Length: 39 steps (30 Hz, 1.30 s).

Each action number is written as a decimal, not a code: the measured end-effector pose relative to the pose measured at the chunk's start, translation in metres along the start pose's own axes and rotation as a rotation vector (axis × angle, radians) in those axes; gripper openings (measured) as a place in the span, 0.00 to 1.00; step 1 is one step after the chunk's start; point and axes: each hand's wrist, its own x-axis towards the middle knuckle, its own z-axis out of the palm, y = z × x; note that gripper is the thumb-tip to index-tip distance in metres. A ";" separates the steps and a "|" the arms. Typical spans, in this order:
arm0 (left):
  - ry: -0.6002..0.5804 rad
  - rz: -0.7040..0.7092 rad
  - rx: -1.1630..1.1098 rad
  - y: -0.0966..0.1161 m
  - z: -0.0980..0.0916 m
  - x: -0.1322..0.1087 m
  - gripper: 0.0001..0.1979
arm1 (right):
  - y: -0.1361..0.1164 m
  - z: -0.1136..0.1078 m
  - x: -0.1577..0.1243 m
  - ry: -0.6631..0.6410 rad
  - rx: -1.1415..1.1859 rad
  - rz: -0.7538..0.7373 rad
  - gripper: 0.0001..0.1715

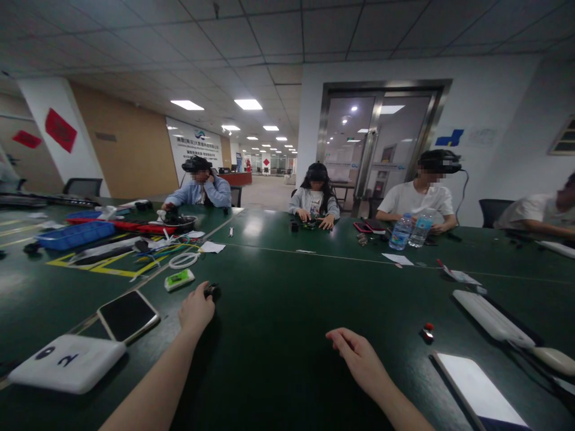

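My left hand (196,308) rests on the dark green table (278,335) at left of centre, its fingers closed around a small black object (212,291). The object's kind is hard to make out, since the fingers cover part of it. Just beyond that hand lies a small white and green packet (178,279). My right hand (357,356) lies on the table right of centre, loosely stretched out toward the left. Nothing shows in it. To its right sits a small red and black item (427,333).
Left: a phone (128,315), a white case (67,363), a coiled white cable (183,260) and a blue basket (76,234). Right: another phone (483,386), a long white device (492,317). Water bottles (401,232) stand farther back. Several people sit across the table.
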 end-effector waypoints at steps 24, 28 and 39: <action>-0.008 -0.061 -0.007 -0.001 -0.008 -0.002 0.20 | 0.001 0.001 0.000 0.002 0.010 -0.013 0.20; -0.006 -0.062 -0.007 -0.001 -0.007 -0.003 0.19 | -0.003 0.001 -0.002 0.008 0.021 -0.005 0.20; 0.007 -0.110 0.004 0.001 -0.007 -0.003 0.22 | -0.006 0.001 -0.003 0.019 -0.008 -0.015 0.22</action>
